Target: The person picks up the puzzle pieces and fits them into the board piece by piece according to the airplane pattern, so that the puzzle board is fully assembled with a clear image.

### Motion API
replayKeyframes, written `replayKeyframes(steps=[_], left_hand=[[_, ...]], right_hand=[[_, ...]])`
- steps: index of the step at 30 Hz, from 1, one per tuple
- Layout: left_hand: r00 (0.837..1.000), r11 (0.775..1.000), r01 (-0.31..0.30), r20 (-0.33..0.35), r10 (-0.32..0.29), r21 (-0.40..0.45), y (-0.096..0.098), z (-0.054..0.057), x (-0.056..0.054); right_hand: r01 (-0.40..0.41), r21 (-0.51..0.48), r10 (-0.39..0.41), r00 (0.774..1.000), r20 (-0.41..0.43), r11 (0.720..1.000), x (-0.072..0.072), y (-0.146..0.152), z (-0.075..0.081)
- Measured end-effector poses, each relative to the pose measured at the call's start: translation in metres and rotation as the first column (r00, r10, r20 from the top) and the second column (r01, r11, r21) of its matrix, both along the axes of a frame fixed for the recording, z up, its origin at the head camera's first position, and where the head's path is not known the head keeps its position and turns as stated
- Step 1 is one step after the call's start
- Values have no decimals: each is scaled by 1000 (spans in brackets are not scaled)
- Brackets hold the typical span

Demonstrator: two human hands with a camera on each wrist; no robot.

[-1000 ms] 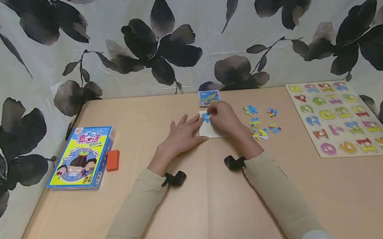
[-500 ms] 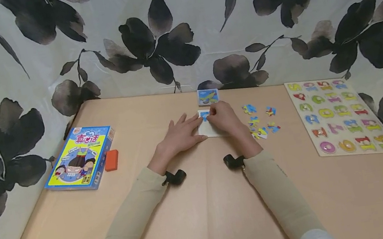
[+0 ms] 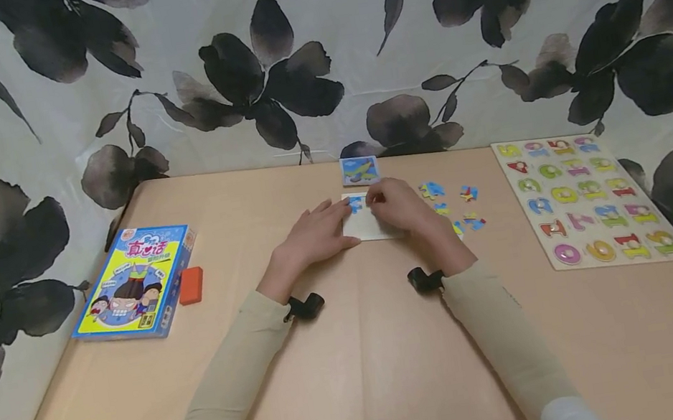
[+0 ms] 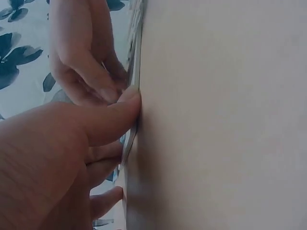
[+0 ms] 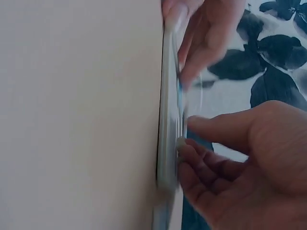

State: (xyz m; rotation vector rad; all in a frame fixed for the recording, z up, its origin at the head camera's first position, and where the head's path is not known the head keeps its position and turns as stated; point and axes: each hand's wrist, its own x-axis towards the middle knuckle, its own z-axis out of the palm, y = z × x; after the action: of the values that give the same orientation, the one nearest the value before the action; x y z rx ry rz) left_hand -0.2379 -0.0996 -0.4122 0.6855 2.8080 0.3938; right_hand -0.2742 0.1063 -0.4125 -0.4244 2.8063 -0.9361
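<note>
Toward the far side of the tabletop (image 3: 364, 351), roughly midway across, a white puzzle board (image 3: 360, 229) lies flat between the two hands. Blue piece (image 3: 356, 204) set at its far left. Left hand (image 3: 316, 236): fingers extended and a little apart, at the board's left edge; thumb separate from them, tip on the near edge. Right hand (image 3: 404, 207): over the board's right part, fingers curled, thumb and index close; cannot tell whether a piece sits between them.

Room: plain tabletop runs from the board's near edge toward the near side, between the sleeved forearms; more between left hand and box. Far side tight: picture card (image 3: 360, 171) just beyond the board, near the table's far edge, patterned cloth (image 3: 360, 18) rising behind.

Right of the right hand, loose puzzle pieces (image 3: 431, 190) in a small scatter, the nearest ones partly hidden by that hand and wrist. Farther right, large number board (image 3: 588, 236), tilted a little to the table edge. Left, well apart: blue-and-yellow box (image 3: 134, 280) near the table's left edge, orange-red block (image 3: 191, 285) just beside it. Small black camera at each wrist, on the inner side.
</note>
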Motion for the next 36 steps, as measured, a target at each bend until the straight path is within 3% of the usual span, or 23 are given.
replayKeyframes(steps=[3,7,13,23,36], left_hand=[[1000,1000,-2,13,2,9,-1,0,0],[1000,1000,-7,20,6,20,-1,-2,0],[1000,999,-6,21,6,33,-2,-5,0],[1000,998,-9,31,7,68,-4,-3,0],[1000,997,-12,29,10,80,-4,-6,0]], right_hand=[[75,-28,-77,996,-52,997,1,19,4],[201,-77,-209,971,-119,977,-1,54,6],[330,-72,-334,941,-55,941,-3,90,1],[304,-83,-308,951,-41,949,-5,97,-7],[300,-59,-301,953,-23,952,0,93,-4]])
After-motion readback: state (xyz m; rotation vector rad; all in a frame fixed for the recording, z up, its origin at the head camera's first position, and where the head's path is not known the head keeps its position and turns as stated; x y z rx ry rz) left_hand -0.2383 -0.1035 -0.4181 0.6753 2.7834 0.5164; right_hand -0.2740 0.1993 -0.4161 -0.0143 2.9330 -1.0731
